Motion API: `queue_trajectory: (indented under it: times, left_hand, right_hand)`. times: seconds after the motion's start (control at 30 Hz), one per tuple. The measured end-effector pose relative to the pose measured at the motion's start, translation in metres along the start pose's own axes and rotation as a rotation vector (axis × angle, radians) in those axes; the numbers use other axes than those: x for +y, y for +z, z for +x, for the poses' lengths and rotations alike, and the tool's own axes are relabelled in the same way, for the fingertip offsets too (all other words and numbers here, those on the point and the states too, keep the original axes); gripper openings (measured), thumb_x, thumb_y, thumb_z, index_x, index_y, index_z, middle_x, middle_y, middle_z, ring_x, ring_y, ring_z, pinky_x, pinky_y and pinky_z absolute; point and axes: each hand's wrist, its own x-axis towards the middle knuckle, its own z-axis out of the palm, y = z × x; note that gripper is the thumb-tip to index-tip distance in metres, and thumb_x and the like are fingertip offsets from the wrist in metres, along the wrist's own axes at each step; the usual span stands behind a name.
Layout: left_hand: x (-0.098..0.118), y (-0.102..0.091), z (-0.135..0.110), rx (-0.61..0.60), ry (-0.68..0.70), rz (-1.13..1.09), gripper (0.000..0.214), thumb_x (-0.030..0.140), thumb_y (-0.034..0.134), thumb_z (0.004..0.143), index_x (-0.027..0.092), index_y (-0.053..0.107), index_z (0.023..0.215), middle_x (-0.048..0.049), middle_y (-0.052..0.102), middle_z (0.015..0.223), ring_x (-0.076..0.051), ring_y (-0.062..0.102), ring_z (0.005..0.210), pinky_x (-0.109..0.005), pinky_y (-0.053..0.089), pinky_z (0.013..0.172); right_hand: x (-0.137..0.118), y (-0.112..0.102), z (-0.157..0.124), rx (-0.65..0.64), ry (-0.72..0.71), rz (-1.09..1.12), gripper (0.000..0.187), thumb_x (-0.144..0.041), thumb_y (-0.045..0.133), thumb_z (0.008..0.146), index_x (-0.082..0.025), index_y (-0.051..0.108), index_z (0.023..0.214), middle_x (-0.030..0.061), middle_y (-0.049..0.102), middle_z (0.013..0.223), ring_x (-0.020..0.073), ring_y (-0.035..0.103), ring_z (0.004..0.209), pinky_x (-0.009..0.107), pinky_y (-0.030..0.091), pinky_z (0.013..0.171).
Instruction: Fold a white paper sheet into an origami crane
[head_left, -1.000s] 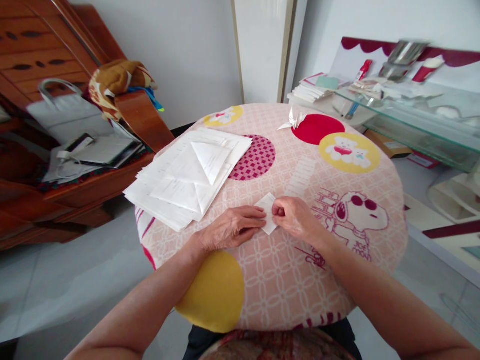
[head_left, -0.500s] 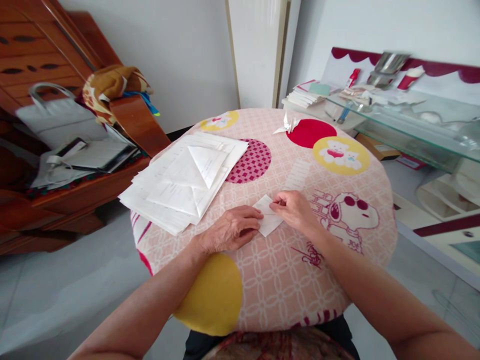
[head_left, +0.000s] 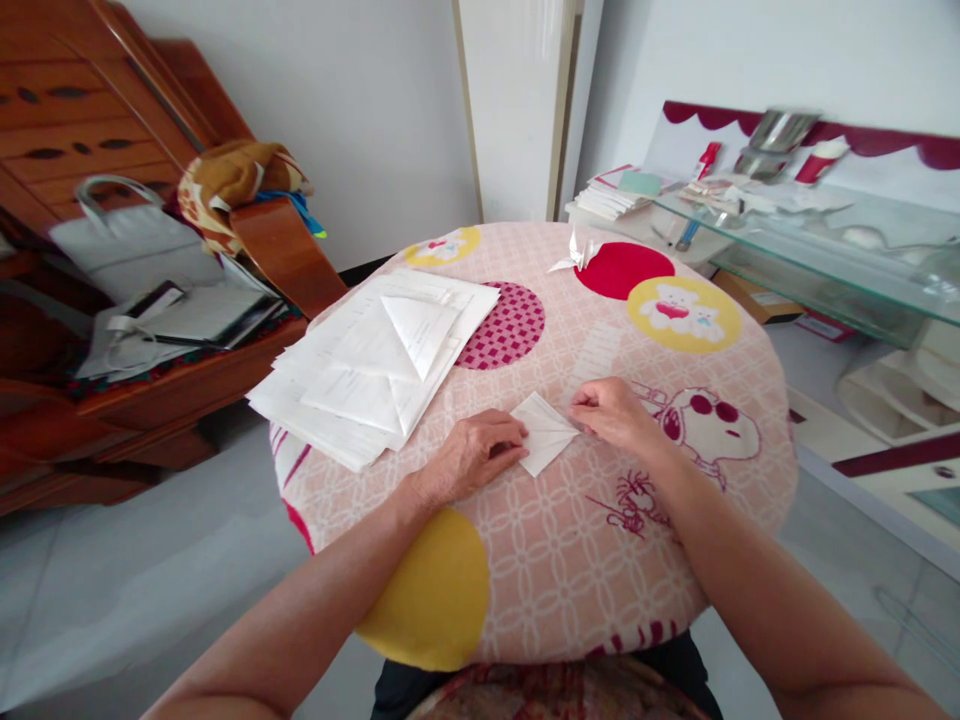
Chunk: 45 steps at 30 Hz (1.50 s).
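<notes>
A small square of folded white paper (head_left: 541, 445) lies on the tablecloth, one corner towards each hand, with crease lines running to its right corner. My left hand (head_left: 484, 450) has its fingers closed on the left corner, pressing it down. My right hand (head_left: 611, 412) is curled, thumb and fingertips together, just at the right corner; whether paper is between them is hidden. To the left rests a stack of white sheets (head_left: 330, 400) with a folded paper triangle (head_left: 420, 325) on top. Near the far edge stands a folded paper crane (head_left: 581, 250).
The round table wears a pink patterned tablecloth (head_left: 555, 560). At right is a glass shelf (head_left: 795, 240) with bottles and clutter, beside a pile of booklets (head_left: 615, 192). On the left, a wooden seat (head_left: 187, 395) holds a grey bag (head_left: 135, 235) and a cloth.
My right hand has moved right, from the upper right edge of the paper to its right corner, uncovering more of the creased surface. My left hand stays on the left corner.
</notes>
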Motion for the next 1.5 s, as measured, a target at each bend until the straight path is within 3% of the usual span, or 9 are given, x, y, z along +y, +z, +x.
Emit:
queue_trajectory:
  times: [0.1, 0.2, 0.3, 0.53, 0.73, 0.9, 1.03, 1.3, 1.5]
  left_hand:
    - [0.000, 0.007, 0.008, 0.100, -0.123, 0.029, 0.004, 0.020, 0.066, 0.087, 0.017, 0.067, 0.089, -0.0076, 0.069, 0.100, -0.020, 0.066, 0.096, -0.035, 0.054, 0.085]
    - [-0.004, 0.011, 0.015, 0.177, -0.219, 0.080, 0.035, 0.016, 0.074, 0.078, 0.017, 0.064, 0.111, -0.0094, 0.066, 0.114, -0.024, 0.062, 0.107, -0.040, 0.051, 0.093]
    - [-0.011, 0.011, 0.021, 0.140, -0.268, 0.117, 0.057, 0.019, 0.078, 0.073, 0.014, 0.058, 0.126, -0.0096, 0.067, 0.110, -0.024, 0.063, 0.102, -0.040, 0.052, 0.090]
    - [-0.011, -0.001, 0.033, 0.035, -0.361, 0.120, 0.058, 0.026, 0.082, 0.066, 0.014, 0.063, 0.120, -0.0029, 0.067, 0.088, -0.019, 0.062, 0.076, -0.032, 0.051, 0.072]
    - [-0.008, 0.002, 0.024, 0.115, -0.391, -0.260, 0.063, 0.018, 0.076, 0.069, 0.016, 0.059, 0.129, -0.0069, 0.066, 0.108, -0.016, 0.064, 0.083, -0.027, 0.052, 0.072]
    - [-0.010, 0.009, 0.019, 0.157, -0.424, -0.500, 0.063, 0.014, 0.071, 0.068, 0.018, 0.059, 0.129, -0.0059, 0.068, 0.106, -0.015, 0.064, 0.079, -0.024, 0.051, 0.067]
    - [-0.008, 0.009, 0.021, 0.224, -0.407, -0.632, 0.056, 0.015, 0.070, 0.067, 0.015, 0.064, 0.123, -0.0074, 0.069, 0.107, -0.017, 0.065, 0.084, -0.027, 0.051, 0.072]
    - [0.000, 0.006, 0.022, 0.291, -0.415, -0.717, 0.040, 0.020, 0.073, 0.069, 0.011, 0.070, 0.107, -0.0080, 0.072, 0.102, -0.018, 0.065, 0.086, -0.026, 0.050, 0.074]
    - [0.002, -0.003, 0.020, 0.187, -0.372, -0.840, 0.042, 0.032, 0.073, 0.073, 0.011, 0.069, 0.109, -0.0078, 0.071, 0.099, -0.018, 0.063, 0.082, -0.025, 0.047, 0.070]
  right_hand:
    - [-0.003, 0.001, -0.004, 0.027, -0.062, -0.060, 0.018, -0.030, 0.064, 0.082, -0.017, 0.069, 0.071, 0.0013, 0.064, 0.062, 0.0138, 0.054, 0.058, 0.026, 0.032, 0.055]
    - [-0.008, 0.002, -0.006, -0.014, -0.056, -0.078, 0.011, -0.030, 0.071, 0.077, -0.018, 0.071, 0.078, 0.0014, 0.068, 0.069, 0.0143, 0.057, 0.063, 0.026, 0.033, 0.058]
    - [-0.010, 0.001, -0.007, -0.040, -0.052, -0.068, 0.009, -0.028, 0.072, 0.077, -0.019, 0.070, 0.076, 0.0005, 0.068, 0.068, 0.0139, 0.057, 0.062, 0.026, 0.033, 0.058]
    - [-0.007, 0.002, -0.008, -0.028, -0.078, -0.002, 0.010, -0.027, 0.072, 0.074, -0.018, 0.069, 0.073, 0.0005, 0.066, 0.065, 0.0136, 0.056, 0.060, 0.025, 0.035, 0.056]
    - [0.009, 0.009, 0.002, -0.012, -0.114, 0.329, 0.022, -0.028, 0.074, 0.069, -0.016, 0.069, 0.086, 0.0021, 0.068, 0.074, 0.0151, 0.060, 0.066, 0.025, 0.042, 0.059]
    - [0.011, 0.008, 0.004, -0.260, -0.106, 0.544, 0.025, -0.036, 0.074, 0.070, -0.015, 0.069, 0.082, -0.0014, 0.063, 0.065, 0.0107, 0.053, 0.056, 0.022, 0.035, 0.051]
    - [0.004, 0.005, -0.002, -0.349, -0.046, 0.548, 0.027, -0.041, 0.073, 0.070, -0.015, 0.064, 0.065, -0.0031, 0.055, 0.052, 0.0081, 0.045, 0.045, 0.021, 0.029, 0.044]
    - [0.008, 0.014, -0.004, -0.320, -0.002, 0.488, 0.033, -0.046, 0.070, 0.074, -0.013, 0.071, 0.072, 0.0011, 0.061, 0.053, 0.0097, 0.049, 0.041, 0.021, 0.029, 0.038]
    - [0.003, 0.014, -0.006, -0.290, -0.025, 0.591, 0.032, -0.044, 0.072, 0.071, -0.013, 0.071, 0.069, -0.0008, 0.056, 0.051, 0.0081, 0.043, 0.043, 0.021, 0.028, 0.040]
